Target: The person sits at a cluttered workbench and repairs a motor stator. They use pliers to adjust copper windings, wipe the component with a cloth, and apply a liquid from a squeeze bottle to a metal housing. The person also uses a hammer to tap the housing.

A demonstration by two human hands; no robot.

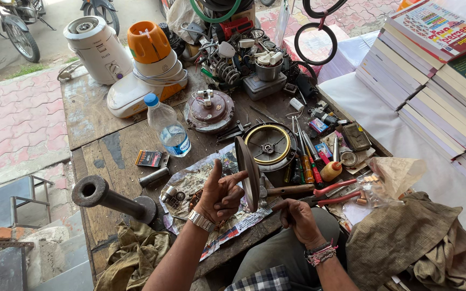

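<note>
An outdoor repair stall beside red paving: a worn wooden desk [90,116] crowded with tools and appliance parts. Near the desk's front edge, at about six o'clock in view, the left hand [221,195] steadies a round metal disc [248,173] standing on its edge, index finger touching the disc's face, thumb up and the other fingers curled. The right hand [297,214], just beside it at five o'clock, is clenched around the wooden handle of a hammer [284,190] whose head lies against the disc's far side. Both work over a sheet of newspaper [206,178]. At twelve o'clock from the disc lies a dark round motor cover [269,144] with a brass ring; at eleven o'clock stands a plastic water bottle [168,126]. Red-handled pliers [336,193] lie at three o'clock, and an iron post [109,196] rests at nine o'clock. Stacked books [432,70] fill the upper right.
</note>
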